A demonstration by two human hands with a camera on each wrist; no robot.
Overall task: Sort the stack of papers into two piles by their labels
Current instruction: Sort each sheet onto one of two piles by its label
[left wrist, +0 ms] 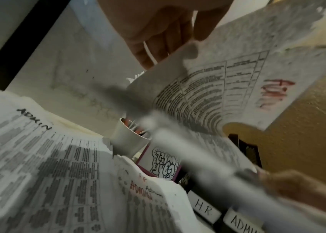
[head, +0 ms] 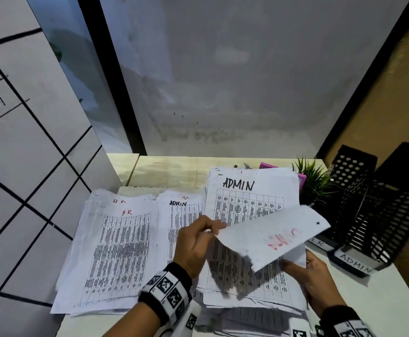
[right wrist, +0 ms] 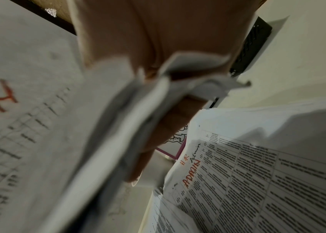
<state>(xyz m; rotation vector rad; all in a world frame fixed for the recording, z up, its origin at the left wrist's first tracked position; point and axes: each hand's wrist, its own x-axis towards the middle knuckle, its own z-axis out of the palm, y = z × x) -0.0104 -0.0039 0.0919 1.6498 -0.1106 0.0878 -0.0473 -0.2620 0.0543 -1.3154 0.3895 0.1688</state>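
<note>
Pinching one red-lettered sheet (head: 269, 237) above the source stack (head: 252, 251), the left hand (head: 193, 244) and right hand (head: 317, 276) each keep a clamped grip; HR pile (head: 116, 251) and ADMIN pile (head: 179, 215) lie left of that stack.

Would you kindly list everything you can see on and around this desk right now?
Lifted sheet: one, white with a red label, held above the right stack.
H.R pile: one, white, red label, desk left.
ADMIN pile: one, white, black label, desk middle.
Unsorted stack: one, white, ADMIN sheet on top, desk right.
File racks: two, black mesh, labelled H.R and ADMIN, far right.
Plant: one, green, behind the stack.
Cup: one, white, holding pens, behind the papers.
Desk: one, pale.
Left hand: pinches the sheet's edge.
Right hand: grips the sheet's near end.
</note>
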